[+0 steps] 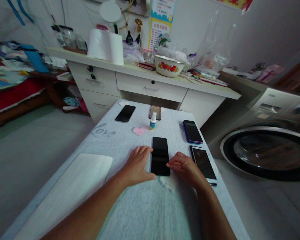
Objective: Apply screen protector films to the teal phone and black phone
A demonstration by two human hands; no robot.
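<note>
Pale cloth-covered table (pixel 152 210), glossy black rectangular phone (pixel 160 155), left fingers (pixel 145 150) spread at 1 edge, right fingers (pixel 175 160) bunched, grip unclear

A home: a front-loading washing machine (pixel 267 150) stands at the right of the frame, a cloth-strewn bed (pixel 15 91) at the left edge, and a flower-patterned bowl (pixel 168 66) and paper roll (pixel 105 46) sit on the white drawered desk (pixel 140 85), upper centre.
</note>
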